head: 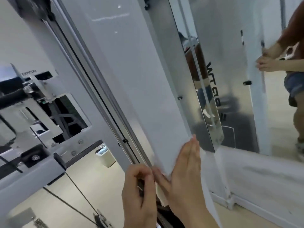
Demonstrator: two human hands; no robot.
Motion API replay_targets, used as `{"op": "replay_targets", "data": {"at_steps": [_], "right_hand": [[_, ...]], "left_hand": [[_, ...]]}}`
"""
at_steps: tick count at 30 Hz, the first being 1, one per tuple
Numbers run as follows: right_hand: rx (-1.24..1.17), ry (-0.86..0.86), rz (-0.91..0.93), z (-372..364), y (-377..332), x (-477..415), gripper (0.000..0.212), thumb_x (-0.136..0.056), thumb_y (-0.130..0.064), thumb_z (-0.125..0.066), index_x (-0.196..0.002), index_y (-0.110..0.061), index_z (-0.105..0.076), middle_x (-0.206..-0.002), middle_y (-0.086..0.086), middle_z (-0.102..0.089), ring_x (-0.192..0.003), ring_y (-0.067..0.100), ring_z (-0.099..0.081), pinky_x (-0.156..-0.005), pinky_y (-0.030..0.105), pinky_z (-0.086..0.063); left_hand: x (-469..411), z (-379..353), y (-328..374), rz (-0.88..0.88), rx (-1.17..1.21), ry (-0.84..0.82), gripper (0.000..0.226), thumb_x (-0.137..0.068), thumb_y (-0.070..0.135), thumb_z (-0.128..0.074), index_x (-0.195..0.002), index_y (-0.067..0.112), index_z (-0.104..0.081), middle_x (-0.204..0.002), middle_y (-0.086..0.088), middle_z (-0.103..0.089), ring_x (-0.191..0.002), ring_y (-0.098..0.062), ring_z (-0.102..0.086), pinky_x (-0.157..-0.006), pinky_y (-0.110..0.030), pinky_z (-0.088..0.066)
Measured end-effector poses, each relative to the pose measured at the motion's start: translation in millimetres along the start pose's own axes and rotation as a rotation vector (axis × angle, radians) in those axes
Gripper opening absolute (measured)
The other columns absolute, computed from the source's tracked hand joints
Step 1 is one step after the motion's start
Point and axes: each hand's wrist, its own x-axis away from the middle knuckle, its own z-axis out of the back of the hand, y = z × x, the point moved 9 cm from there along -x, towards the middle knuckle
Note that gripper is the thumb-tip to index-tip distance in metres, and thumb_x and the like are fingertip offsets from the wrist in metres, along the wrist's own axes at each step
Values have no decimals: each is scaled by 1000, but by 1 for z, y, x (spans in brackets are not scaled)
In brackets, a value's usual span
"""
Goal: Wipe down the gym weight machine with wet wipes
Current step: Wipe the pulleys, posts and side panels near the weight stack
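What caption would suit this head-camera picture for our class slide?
Right hand presses a wipe flat on the weight machine's white panel while the left hand grips its edge.

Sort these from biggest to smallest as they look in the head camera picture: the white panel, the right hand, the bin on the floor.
1. white panel
2. right hand
3. bin
The bin may look smallest only because it stands farther away, while the hand is close to the camera.

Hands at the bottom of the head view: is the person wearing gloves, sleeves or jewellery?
None. The left hand and right hand are bare, no gloves, rings or watch showing, and no sleeve reaches either wrist. The wall mirror reflects a rust-brown top.
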Motion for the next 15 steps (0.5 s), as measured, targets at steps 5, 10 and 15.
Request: {"op": "replay_targets", "data": {"at_steps": [5,10,15], "right_hand": [[-14,-9,86,11,-111,-69,88,-97,-61,-31,-154,-8,9,-164,9,10,-150,22,14,-122,36,5],[-94,-84,-151,10,-80,-36,97,-89,-74,-30,-150,-17,19,-160,-1,21,-149,15,16,-123,37,3],[-35,-218,-191,17,-116,-65,98,-91,-71,-27,-145,-8,26,-155,7,31,-146,20,25,-117,27,16]], "left_hand": [[-14,4,16,136,-102,-236,30,-92,17,-41,-98,31,-66,-90,2,-66,-79,-13,-62,-72,-31,-46],[-48,13,41,210,-218,-309,26,-90,22,-47,-102,38,-63,-105,17,-67,-102,-8,-63,-87,-31,-52],[-76,20,71,250,-218,-285,23,-98,20,-52,-118,30,-54,-115,12,-57,-104,1,-57,-85,-22,-50]]}}
